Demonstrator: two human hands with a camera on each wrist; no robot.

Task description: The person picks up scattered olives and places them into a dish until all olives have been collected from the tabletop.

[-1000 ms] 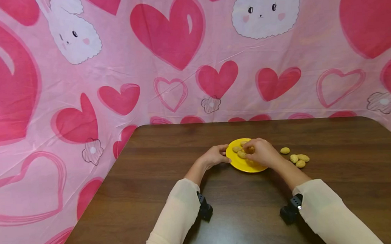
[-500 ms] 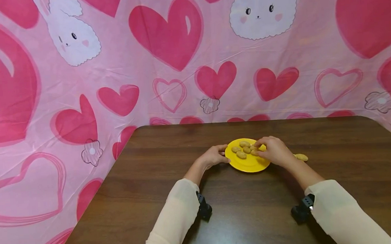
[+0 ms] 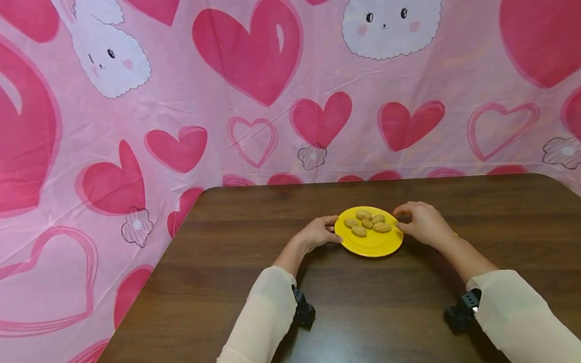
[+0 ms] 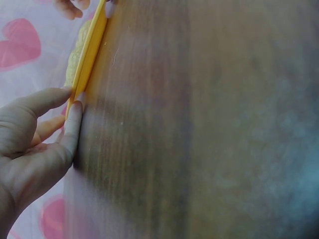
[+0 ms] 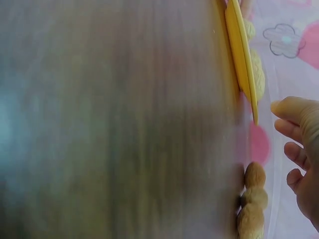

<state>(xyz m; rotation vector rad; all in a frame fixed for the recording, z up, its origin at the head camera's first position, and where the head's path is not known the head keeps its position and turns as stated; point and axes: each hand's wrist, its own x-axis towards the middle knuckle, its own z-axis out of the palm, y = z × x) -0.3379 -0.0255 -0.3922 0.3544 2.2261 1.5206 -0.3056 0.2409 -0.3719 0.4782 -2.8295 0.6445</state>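
A round yellow plate [image 3: 371, 246] lies on the table with several tan peanuts in their shells [image 3: 358, 230] on its far half. At its left edge, my left hand [image 3: 316, 233] steadies it, thumb and fingers pinching the rim, as the left wrist view shows. Just off the right rim is my right hand [image 3: 424, 225], its fingers loosely bent and nothing between them. More peanuts [image 5: 253, 199] lie on the table below the right hand in the right wrist view; in the head view that hand and forearm hide nearly all of them.
The brown wooden table [image 3: 372, 333] reaches back to a pink cloth [image 3: 262, 144] with hearts and rabbits. Each wrist carries a small black camera, the left camera [image 3: 304, 311] and the right camera [image 3: 460, 313].
My right hand has left a peanut on the plate, let go and moved right, past the rim. Its forearm now covers the loose peanuts at right. My left hand stays at the plate.
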